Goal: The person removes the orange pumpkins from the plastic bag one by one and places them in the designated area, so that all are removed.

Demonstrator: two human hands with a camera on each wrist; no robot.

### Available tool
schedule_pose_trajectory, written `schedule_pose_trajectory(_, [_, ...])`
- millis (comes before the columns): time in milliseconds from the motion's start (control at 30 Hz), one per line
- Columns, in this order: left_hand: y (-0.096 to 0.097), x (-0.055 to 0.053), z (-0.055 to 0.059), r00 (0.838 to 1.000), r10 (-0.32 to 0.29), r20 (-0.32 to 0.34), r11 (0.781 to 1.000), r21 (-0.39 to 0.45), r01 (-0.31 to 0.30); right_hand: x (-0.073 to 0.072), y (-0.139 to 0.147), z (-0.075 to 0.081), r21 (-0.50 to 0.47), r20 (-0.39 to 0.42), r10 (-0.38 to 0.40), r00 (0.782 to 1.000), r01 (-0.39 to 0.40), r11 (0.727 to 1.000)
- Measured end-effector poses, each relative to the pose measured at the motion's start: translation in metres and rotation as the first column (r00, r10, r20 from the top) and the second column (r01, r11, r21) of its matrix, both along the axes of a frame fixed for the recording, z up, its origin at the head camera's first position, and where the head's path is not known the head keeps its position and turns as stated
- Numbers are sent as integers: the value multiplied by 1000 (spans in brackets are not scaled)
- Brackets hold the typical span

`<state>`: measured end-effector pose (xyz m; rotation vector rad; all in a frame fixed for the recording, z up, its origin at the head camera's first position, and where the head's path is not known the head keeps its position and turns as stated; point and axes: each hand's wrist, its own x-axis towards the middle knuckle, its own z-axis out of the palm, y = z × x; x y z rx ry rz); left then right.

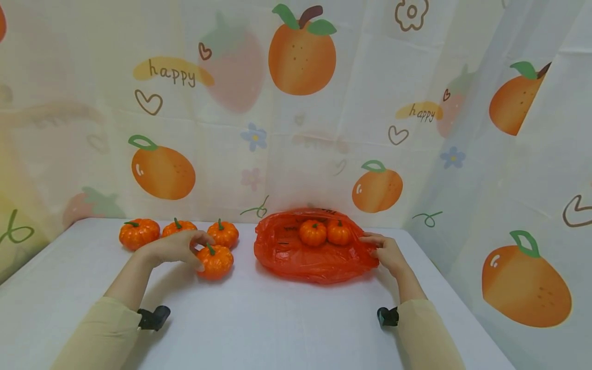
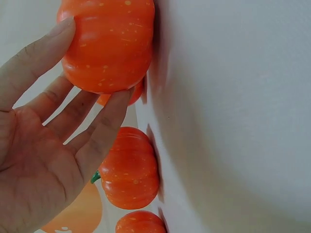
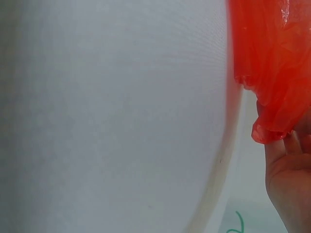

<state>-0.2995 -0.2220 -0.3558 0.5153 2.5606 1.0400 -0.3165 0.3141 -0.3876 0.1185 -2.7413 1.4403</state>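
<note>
With thumb and fingers spread around its side, my left hand (image 1: 178,247) grips a small orange pumpkin (image 1: 215,262) with a green stem. In the left wrist view, the thumb lies on one face of that pumpkin (image 2: 109,43) and fingertips reach its underside. Three similar pumpkins stand behind: one at the left (image 1: 139,234), one partly hidden by the hand (image 1: 179,226), one at the right (image 1: 223,234). My right hand (image 1: 387,252) holds the right edge of a red plastic bag (image 1: 314,267). Inside its open mouth sit two more pumpkins, one left (image 1: 313,233), one right (image 1: 339,233).
A white-covered table (image 1: 277,324) carries everything. Behind it and on the right hangs a pale curtain (image 1: 305,154) printed with fruit, hearts and flowers. Dark wrist-worn devices sit at the left cuff (image 1: 154,318) and the right cuff (image 1: 387,316).
</note>
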Motion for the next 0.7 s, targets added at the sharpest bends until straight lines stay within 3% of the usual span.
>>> schedule_pose_trajectory(400, [-1, 0, -5, 1000, 18, 25, 1000, 7, -18, -2, -2, 0, -10, 52, -33, 998, 34, 999])
schedule_pose_trajectory(700, [-2, 2, -4, 998, 18, 55, 999, 33, -20, 1, -1, 1, -6, 24, -17, 1000, 17, 1000])
